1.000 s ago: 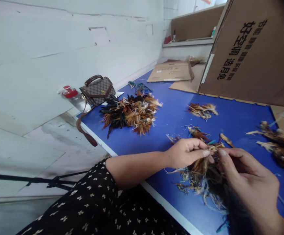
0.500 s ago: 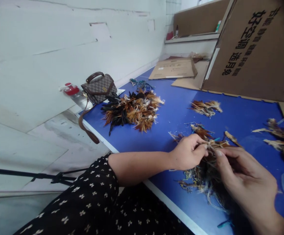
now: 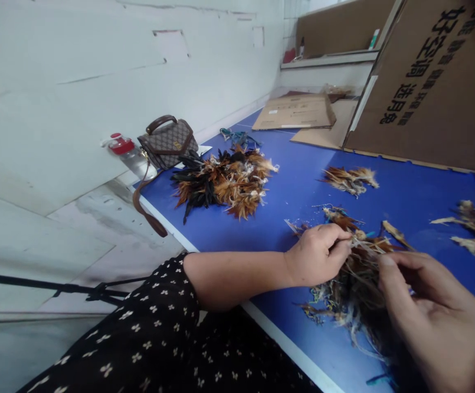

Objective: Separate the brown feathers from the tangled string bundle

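Note:
Over a loose pile of brown and grey feathers, both hands work close together. My left hand is closed in a pinch on some feathers at the pile's upper part, its fingertips partly covering them. My right hand is to the right, thumb and forefinger pressed together; thin pale strands stretch between the two pinches. What exactly sits in the right fingertips is too small to make out. Bits of yellowish and teal thread show among the pile.
A large heap of black and orange feathers lies farther left on the blue table. Smaller feather bunches lie behind and at the right. A handbag, a red-capped bottle, and cardboard sheets stand around the edges.
My right hand has drawn away to the right from my left hand, widening the gap with strands between them. My left hand stays pinched in nearly the same place. The view has shifted slightly.

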Available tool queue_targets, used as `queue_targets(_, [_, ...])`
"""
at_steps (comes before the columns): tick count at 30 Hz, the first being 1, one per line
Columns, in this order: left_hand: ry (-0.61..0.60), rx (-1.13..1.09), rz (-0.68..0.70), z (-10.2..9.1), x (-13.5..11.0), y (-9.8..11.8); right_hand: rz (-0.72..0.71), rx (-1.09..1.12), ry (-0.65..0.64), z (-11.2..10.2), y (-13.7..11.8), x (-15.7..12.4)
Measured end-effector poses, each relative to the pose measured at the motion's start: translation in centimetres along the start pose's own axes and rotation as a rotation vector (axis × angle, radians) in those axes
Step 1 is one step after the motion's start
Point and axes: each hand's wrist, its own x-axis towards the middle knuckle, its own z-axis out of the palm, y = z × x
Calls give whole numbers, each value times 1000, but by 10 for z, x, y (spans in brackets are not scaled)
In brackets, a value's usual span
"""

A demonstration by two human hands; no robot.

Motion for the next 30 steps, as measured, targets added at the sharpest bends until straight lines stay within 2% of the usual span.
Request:
queue_targets(2, [-6, -4, 12, -1, 0, 0, -20, -24, 59, 1, 0, 1])
queue_targets(4, [-31, 2, 43, -1, 0, 0, -121, -67, 64, 4, 0, 4])
queue_targets(8, [-77, 30, 84, 1, 0, 1, -396, -192, -19, 6, 5, 15])
queue_targets(11, [-94, 39, 111, 1, -1, 2, -511, -199, -70, 4, 15, 21])
queue_targets(15, [-119, 51, 129, 1, -2, 3, -553, -214, -104, 1, 24, 22])
queue_targets(22, [-146, -6, 107, -2, -2, 9, -603, -399, -131, 0, 29, 19])
queue_targets(24, [-143, -84, 46, 0, -3, 10, -584, -442, -134, -2, 30, 18])
queue_targets(26, [-146, -225, -73, 4, -4, 10, -547, -495, -163, -4, 30, 17])
queue_targets(30, [-200, -646, -434, 14, -6, 10, -469, -496, -260, -4, 28, 18])
